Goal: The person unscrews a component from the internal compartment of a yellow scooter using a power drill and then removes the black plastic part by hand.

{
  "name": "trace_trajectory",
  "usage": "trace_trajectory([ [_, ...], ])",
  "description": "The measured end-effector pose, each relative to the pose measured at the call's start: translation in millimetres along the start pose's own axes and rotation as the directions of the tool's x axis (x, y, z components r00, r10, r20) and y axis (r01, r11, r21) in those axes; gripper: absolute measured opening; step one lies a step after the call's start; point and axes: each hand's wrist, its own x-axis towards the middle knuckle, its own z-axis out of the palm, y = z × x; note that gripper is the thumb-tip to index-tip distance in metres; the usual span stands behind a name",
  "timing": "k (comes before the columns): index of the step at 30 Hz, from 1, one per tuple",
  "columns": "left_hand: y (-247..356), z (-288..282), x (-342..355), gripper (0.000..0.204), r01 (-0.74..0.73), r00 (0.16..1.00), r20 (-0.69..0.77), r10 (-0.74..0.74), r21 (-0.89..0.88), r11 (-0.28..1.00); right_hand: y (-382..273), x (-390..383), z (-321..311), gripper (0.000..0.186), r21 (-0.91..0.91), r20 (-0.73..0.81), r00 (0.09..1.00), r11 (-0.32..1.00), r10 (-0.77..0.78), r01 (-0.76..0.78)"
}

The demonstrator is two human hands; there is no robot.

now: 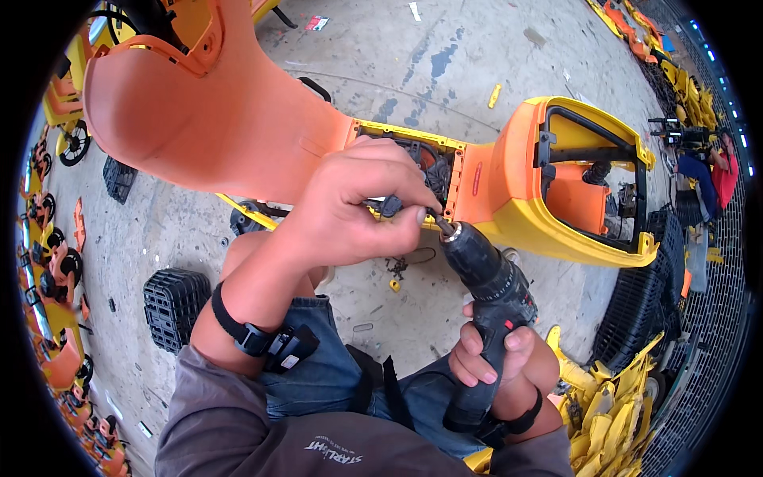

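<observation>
My right hand (470, 362) is wrapped round the handle of a black cordless drill (477, 258), which tilts up and to the left. The drill's bit (445, 226) meets the fingertips of my left hand (362, 203). Thumb and forefinger of that hand are pinched together on a small dark piece at the bit's tip, too small to name. Both hands are over the near edge of an orange and yellow scooter body (485, 183). Cables and dark parts (433, 167) show in its open middle compartment, partly covered by my left hand.
A black plastic crate (175, 306) stands on the concrete floor at left. Yellow panels (612, 413) are heaped at lower right, near black crates (640, 310). Several orange and yellow scooters line the left side. Another person (723, 175) is at far right.
</observation>
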Motion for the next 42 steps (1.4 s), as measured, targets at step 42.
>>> trace_trajectory([
  [42, -3, 43, -7, 0.043, 0.358, 0.882, 0.053, -0.468, -0.721, 0.594, -11, -38, 46, 0.060, -0.869, -0.151, 0.904, 0.490, -0.400, 0.071],
])
